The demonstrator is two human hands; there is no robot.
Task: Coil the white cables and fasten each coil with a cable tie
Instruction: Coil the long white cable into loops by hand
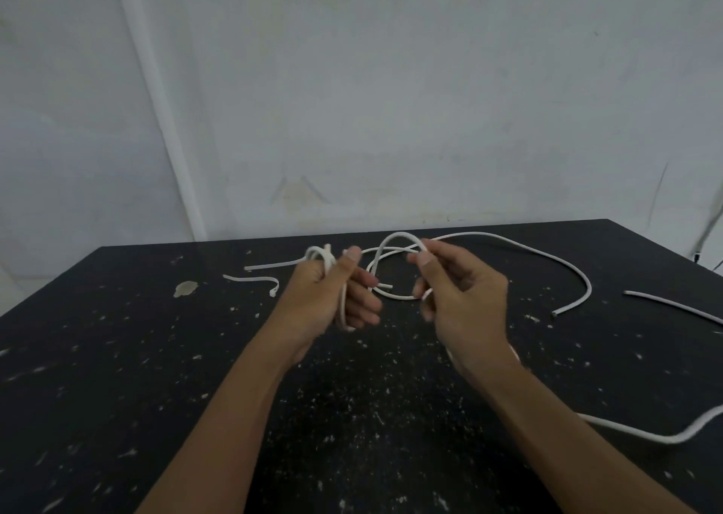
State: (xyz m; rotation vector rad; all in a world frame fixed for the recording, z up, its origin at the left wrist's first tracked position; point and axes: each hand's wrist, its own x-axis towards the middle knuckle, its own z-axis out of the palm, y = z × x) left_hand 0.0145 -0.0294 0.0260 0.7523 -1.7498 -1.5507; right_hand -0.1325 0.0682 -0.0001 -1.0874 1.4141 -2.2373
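Both hands are raised over a black speckled table (pixel 117 357). My left hand (pixel 332 298) is closed around a few loops of white cable (pixel 319 253) that stick out above the fist. My right hand (pixel 457 290) pinches the same cable (pixel 395 236) between thumb and forefinger, where it arches up in a loop. From there the cable runs right across the table in a wide curve (pixel 547 257) to a free end (pixel 555 313). Two thin white cable ties (pixel 254 279) lie on the table to the left of my left hand.
A second white cable (pixel 673 306) lies at the right edge. Another white cable (pixel 645 433) curves along the table near my right forearm. A beige stain (pixel 186 288) marks the table's left part. A pale wall stands behind the table's far edge.
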